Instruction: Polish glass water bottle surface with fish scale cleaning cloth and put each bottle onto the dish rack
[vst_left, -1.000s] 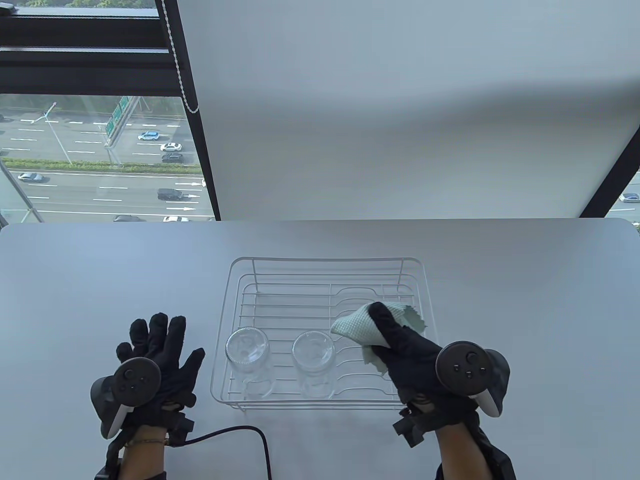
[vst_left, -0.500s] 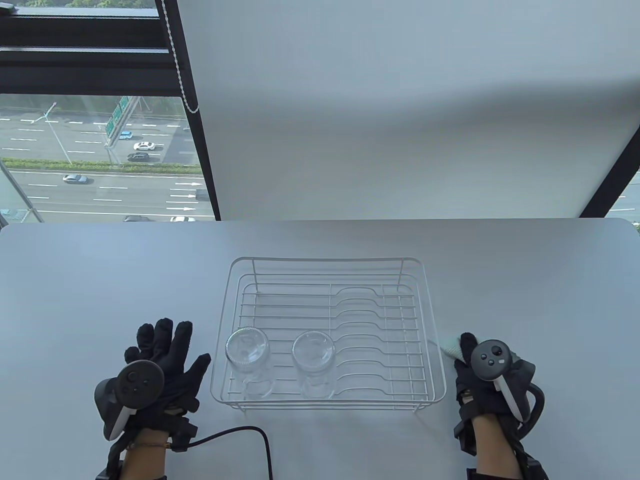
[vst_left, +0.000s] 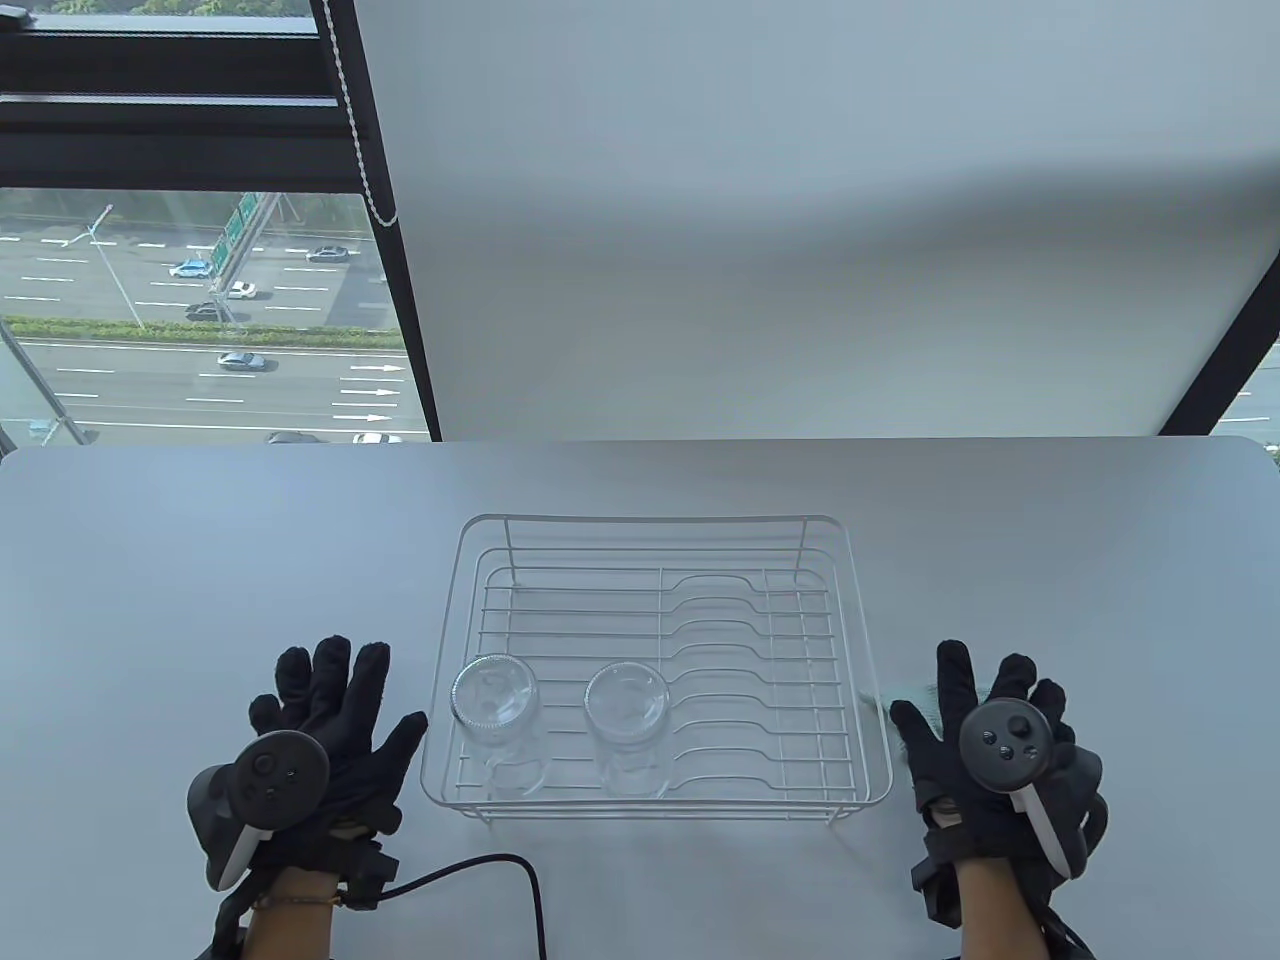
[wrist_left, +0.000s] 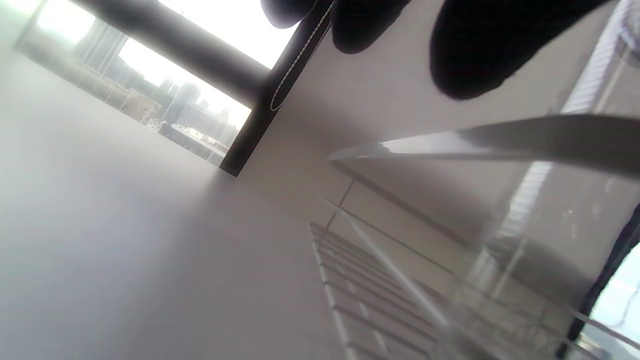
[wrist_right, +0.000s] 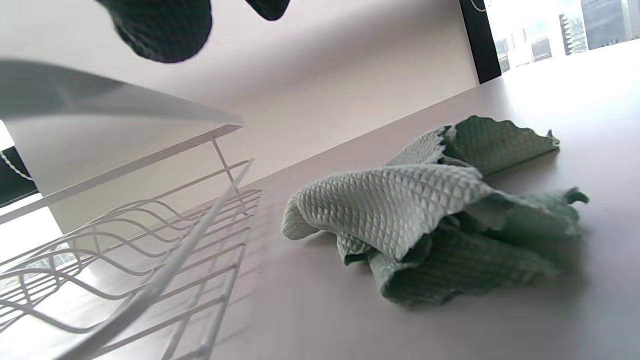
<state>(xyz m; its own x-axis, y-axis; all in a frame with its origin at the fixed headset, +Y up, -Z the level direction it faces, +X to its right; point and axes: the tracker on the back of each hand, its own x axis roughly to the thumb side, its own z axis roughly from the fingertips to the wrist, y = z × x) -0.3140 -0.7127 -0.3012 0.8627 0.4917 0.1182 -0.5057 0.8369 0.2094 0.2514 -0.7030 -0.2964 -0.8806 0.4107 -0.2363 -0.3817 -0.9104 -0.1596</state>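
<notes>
Two clear glass bottles (vst_left: 494, 697) (vst_left: 627, 703) stand in the front left part of the white wire dish rack (vst_left: 850, 560). The pale green fish scale cloth (wrist_right: 425, 215) lies crumpled on the table just right of the rack; the table view shows only a sliver of the cloth (vst_left: 925, 692) beside my right hand. My right hand (vst_left: 985, 730) hovers over it with fingers spread, holding nothing. My left hand (vst_left: 330, 710) lies flat and open on the table left of the rack. A blurred glass bottle (wrist_left: 525, 260) fills the right of the left wrist view.
A black cable (vst_left: 480, 870) runs along the table's front edge near my left wrist. The grey table (vst_left: 200, 560) ends at a window wall behind the rack. The rack's right half holds nothing.
My right hand carried the cloth from over the rack to the table on its right, let it go and spread its fingers. The left hand shifted slightly right.
</notes>
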